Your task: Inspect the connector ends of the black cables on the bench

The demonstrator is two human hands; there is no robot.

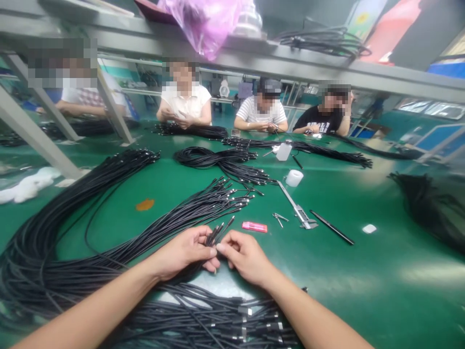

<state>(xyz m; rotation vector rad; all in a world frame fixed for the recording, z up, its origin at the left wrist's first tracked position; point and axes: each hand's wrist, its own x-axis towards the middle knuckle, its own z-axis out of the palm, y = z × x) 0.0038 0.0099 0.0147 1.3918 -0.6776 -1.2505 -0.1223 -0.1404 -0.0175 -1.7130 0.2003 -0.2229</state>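
Several black cables (213, 236) with metal-tipped plugs stand bunched in my left hand (186, 252), whose fingers are wrapped round them. My right hand (247, 257) touches the bunch from the right, thumb and forefinger pinched on a cable near its plug end. Behind my hands a long bundle of black cables (174, 218) fans out, plug ends toward the middle of the table. Below my wrists lies another heap of black cables (203, 315) with larger plugs at its right end. My forearms hide part of both bundles.
On the green table (348, 286) lie a pink box cutter-like piece (255, 227), digital calipers (298, 208), a black pen (332, 228) and a white cap (369, 229). A white roll (294, 178) stands farther back. Several people sit opposite, under a metal shelf frame (232, 53).
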